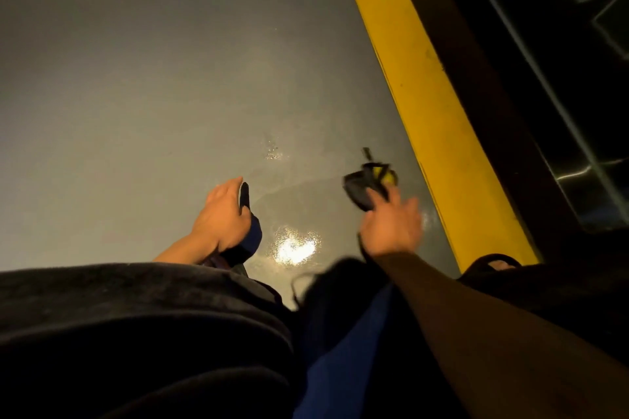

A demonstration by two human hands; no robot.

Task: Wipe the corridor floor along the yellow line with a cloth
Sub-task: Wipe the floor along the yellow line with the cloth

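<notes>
Cloth point(366, 189), dark with a yellow-green patch and a thin strap trailing from its far end, is bunched at the fingertips of the right hand, right of centre and just left of the yellow line. Going from the left: grey corridor floor point(136, 78) fills most of the view, smooth and dimly lit. At lower left, dark clothing point(119, 333) covers the person's lap or knees. Next, the left hand point(223, 218) curls its fingers around a dark blue and black strap-like piece of fabric point(250, 235) that runs down toward the body. Beside it, in the middle, a bright light reflection point(294, 247) glares on a wet patch of floor, with a few smaller glints farther away. The right hand point(391, 231) comes next, blurred, its bare forearm reaching in from lower right; it grips the cloth's near end, though the exact finger positions are too smeared to tell. Right of it the broad yellow line point(425, 95) runs diagonally from top centre to lower right. Beyond the line lies a dark brown strip, then a black glossy surface point(561, 61) with faint pale outlines.
</notes>
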